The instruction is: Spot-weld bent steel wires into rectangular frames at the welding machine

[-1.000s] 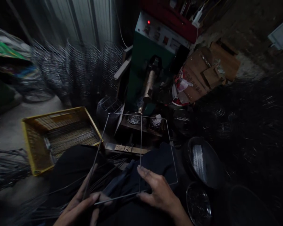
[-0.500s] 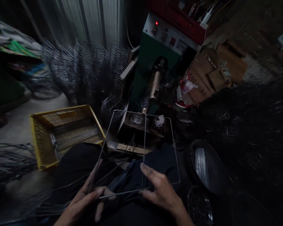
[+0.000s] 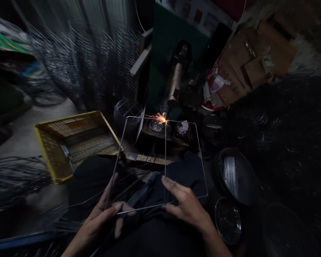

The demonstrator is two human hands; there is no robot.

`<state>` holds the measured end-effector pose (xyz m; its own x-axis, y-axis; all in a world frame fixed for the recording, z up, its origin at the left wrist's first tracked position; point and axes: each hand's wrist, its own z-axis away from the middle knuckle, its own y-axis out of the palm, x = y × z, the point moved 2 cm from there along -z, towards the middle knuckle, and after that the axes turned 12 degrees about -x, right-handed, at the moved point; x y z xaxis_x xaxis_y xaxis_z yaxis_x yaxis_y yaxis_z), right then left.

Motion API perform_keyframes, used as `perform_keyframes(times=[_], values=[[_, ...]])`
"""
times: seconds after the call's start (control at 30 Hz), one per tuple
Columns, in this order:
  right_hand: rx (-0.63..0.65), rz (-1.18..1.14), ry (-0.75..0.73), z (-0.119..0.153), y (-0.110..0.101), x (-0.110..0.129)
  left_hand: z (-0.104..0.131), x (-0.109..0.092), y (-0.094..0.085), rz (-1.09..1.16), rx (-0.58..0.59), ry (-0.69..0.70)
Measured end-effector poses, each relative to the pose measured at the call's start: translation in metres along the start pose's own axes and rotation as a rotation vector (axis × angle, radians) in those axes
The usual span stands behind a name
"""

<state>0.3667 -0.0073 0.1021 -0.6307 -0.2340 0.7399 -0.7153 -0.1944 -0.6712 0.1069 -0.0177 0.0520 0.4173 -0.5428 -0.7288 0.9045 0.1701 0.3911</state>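
Between my hands is a rectangular wire frame with a middle wire running down it. My left hand grips its near left corner, thumb and fingers around the wire. With thumb and fingers my right hand holds the near end of the middle wire and the near side. The far side of the frame meets the tip of the spot welder's electrode arm, where orange sparks fly out. The joint itself is hidden by the glare.
A yellow plastic crate with thin metal rods stands at left. Stacked wire baskets line the back wall. Cardboard boxes lean at back right. Dark round containers sit by my right knee, one with a bundle of wires.
Sparks have appeared where the frame meets the electrode tip. My view has tilted down, so the machine's red light is out of sight. Both hands keep their hold.
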Motion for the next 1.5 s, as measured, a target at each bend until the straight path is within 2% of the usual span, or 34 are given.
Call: perform_keyframes(times=[0.2,0.27,0.33,0.47,0.63,0.77,0.9,1.1,1.3,1.33,1.4,1.47,1.5], values=[[-0.027,0.000,0.001,0.003,0.006,-0.003,-0.001,0.001,-0.001,0.028,0.082,0.004],[-0.062,0.017,-0.014,-0.002,0.008,-0.007,-0.011,-0.005,-0.001,0.010,0.080,0.035],[-0.107,0.060,-0.043,-0.019,0.007,-0.015,-0.030,-0.015,0.003,0.006,0.085,0.079],[-0.227,0.206,-0.052,-0.086,-0.012,-0.036,-0.097,-0.054,0.019,0.024,0.153,0.221],[-0.335,0.401,-0.040,-0.183,-0.057,-0.054,-0.185,-0.114,0.043,0.067,0.252,0.318],[-0.375,0.426,-0.105,-0.227,-0.082,-0.064,-0.222,-0.145,0.060,0.132,0.237,0.314],[-0.411,0.416,-0.101,-0.245,-0.092,-0.070,-0.234,-0.158,0.066,0.135,0.221,0.326],[-0.420,0.427,-0.115,-0.253,-0.092,-0.069,-0.245,-0.163,0.063,0.151,0.240,0.314],[-0.421,0.340,-0.131,-0.249,-0.090,-0.078,-0.237,-0.167,0.066,0.126,0.239,0.309],[-0.451,0.321,-0.131,-0.247,-0.095,-0.083,-0.235,-0.168,0.067,0.119,0.235,0.310],[-0.594,0.324,-0.088,-0.241,-0.110,-0.097,-0.235,-0.170,0.069,0.111,0.228,0.311],[-0.732,0.327,0.048,-0.238,-0.127,-0.115,-0.237,-0.172,0.069,0.099,0.224,0.313],[-0.758,0.294,0.136,-0.237,-0.133,-0.123,-0.239,-0.173,0.069,0.094,0.225,0.317]])
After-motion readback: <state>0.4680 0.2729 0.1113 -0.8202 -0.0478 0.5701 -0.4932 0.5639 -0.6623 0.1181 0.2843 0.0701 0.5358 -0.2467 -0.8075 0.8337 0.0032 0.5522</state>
